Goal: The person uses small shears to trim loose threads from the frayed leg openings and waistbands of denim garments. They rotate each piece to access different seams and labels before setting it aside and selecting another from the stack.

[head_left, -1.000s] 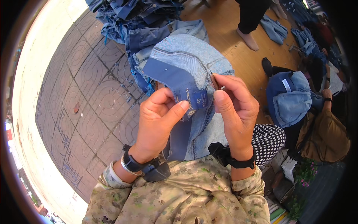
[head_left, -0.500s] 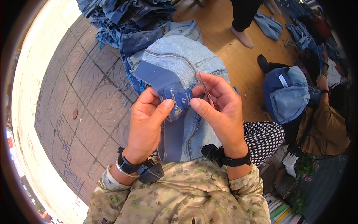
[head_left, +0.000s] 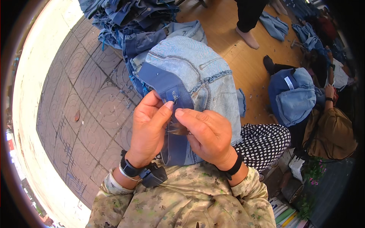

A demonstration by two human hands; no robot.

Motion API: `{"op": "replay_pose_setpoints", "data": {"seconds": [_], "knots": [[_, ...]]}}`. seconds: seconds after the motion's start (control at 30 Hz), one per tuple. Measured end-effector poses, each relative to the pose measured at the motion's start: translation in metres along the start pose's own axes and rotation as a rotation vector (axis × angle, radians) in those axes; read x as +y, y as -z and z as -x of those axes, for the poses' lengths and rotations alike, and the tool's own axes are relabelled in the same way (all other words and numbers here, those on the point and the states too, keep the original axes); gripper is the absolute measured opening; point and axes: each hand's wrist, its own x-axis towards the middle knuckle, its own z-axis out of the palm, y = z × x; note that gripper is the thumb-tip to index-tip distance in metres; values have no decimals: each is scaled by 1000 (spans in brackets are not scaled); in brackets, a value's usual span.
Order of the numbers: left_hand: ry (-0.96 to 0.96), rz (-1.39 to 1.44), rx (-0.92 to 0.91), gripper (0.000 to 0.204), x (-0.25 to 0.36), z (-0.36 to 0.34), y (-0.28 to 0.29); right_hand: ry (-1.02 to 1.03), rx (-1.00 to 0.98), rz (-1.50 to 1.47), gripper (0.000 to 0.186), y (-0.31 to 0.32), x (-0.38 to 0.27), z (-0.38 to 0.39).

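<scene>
A pair of inside-out light blue jeans (head_left: 218, 87) lies across my lap, its dark blue waistband lining (head_left: 161, 78) running between my hands. My left hand (head_left: 146, 117) is closed, thumb and fingers pinching the waistband beside a sewn-in blue label (head_left: 173, 95), which its thumb partly covers. Close to that thumb, my right hand (head_left: 207, 131) is closed with thumb and forefinger tips together near the label's lower edge. Small metal thread scissors (head_left: 178, 129) stick out from under the right fingers, blades toward my left hand; their handles are hidden in the palm.
A tall heap of jeans (head_left: 129, 19) stands beyond my lap on the left. Paving tiles (head_left: 87, 98) lie to the left, a wooden platform (head_left: 220, 34) ahead. Another person's foot (head_left: 249, 38) rests on it. At right, a co-worker's arm (head_left: 330, 91) is near bundled denim (head_left: 292, 97).
My right hand has turned over and moved down-left, its fingertips closing beside my left thumb. The scissors swung from pointing up to pointing left. The small size tab no longer shows.
</scene>
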Motion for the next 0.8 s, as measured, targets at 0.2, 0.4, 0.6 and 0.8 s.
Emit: {"op": "replay_pose_setpoints", "data": {"seconds": [0.2, 0.4, 0.6, 0.8], "knots": [[-45, -92, -23, 29, 0, 0, -7, -422, 144, -223, 44, 5, -11, -12], [-107, -154, -4, 28, -1, -1, -8, -640, 234, -520, 34, -1, 2, -11], [-660, -838, 124, 36, 18, -6, -9, -711, 251, -710, 30, -6, 3, -14], [-710, -1323, -123, 18, 32, -25, -12, -710, 224, -683, 30, -6, 5, -12]]}}
